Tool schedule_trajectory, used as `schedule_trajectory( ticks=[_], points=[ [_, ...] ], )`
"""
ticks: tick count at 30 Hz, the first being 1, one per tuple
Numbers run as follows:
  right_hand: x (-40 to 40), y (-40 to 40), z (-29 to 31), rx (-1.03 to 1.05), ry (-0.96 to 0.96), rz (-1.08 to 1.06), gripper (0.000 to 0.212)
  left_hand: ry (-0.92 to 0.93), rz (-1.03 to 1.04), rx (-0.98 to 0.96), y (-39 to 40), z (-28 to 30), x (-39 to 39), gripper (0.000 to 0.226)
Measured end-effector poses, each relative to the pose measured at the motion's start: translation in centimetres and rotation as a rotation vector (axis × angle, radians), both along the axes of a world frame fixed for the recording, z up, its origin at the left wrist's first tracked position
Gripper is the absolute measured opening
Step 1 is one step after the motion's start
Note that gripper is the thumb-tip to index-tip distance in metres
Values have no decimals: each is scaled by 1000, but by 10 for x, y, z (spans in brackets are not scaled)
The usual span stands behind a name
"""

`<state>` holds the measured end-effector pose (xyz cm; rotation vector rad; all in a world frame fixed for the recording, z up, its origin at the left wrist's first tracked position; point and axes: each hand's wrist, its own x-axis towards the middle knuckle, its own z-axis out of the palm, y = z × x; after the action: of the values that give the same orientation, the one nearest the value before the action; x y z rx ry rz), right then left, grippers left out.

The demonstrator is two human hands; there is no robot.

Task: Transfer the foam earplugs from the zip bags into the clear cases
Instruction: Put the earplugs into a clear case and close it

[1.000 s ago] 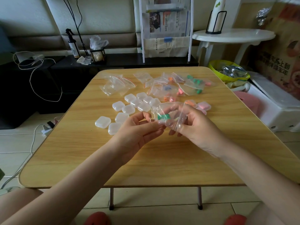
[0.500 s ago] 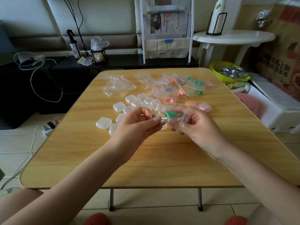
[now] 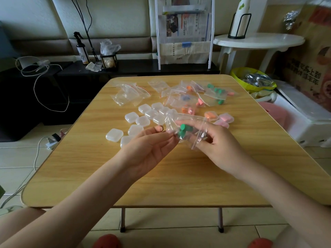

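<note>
Now both hands hold one zip bag [image 3: 186,130] above the bench [image 3: 179,176]; the left hand [image 3: 152,145] pinches its near edge, the right hand [image 3: 220,145] curls round the far side, green earplugs [image 3: 183,130] inside; likely the bag is being opened; next the plugs must be drawn out and a clear case [image 3: 114,134] opened; newspaper [image 3: 186,25] and carton print are unreadable.
</note>
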<state>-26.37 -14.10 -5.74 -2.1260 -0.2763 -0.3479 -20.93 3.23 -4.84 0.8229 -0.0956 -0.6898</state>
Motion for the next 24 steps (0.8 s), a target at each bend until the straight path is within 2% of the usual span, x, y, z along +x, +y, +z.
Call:
schedule_trajectory(
  ticks=[2,3,8,11,15,18,20,22,24],
  points=[
    [-1,1,1,-51,-59,-35,41,48,-1,-16,-1,-2,0,52],
    [-1,3,1,-56,-93,-50,37,76,5,-19,-1,-2,0,56],
    [0,6,-4,-57,-275,-169,23,192,60,-4,-4,-2,2,28],
    [-1,7,-8,-29,-309,-208,19,179,127,-6,-2,-4,5,28],
    [1,10,-11,9,-378,-211,25,53,139,42,-1,-5,5,23],
    [2,9,-13,89,-396,-208,29,-97,178,162,3,-3,8,24],
    [2,7,-14,73,-407,-216,31,-174,195,235,8,1,10,25],
    [3,6,-14,90,-380,-213,30,-267,195,309,11,5,12,28],
    [4,6,-14,192,-297,-208,28,-366,201,381,13,9,13,27]
  ],
)
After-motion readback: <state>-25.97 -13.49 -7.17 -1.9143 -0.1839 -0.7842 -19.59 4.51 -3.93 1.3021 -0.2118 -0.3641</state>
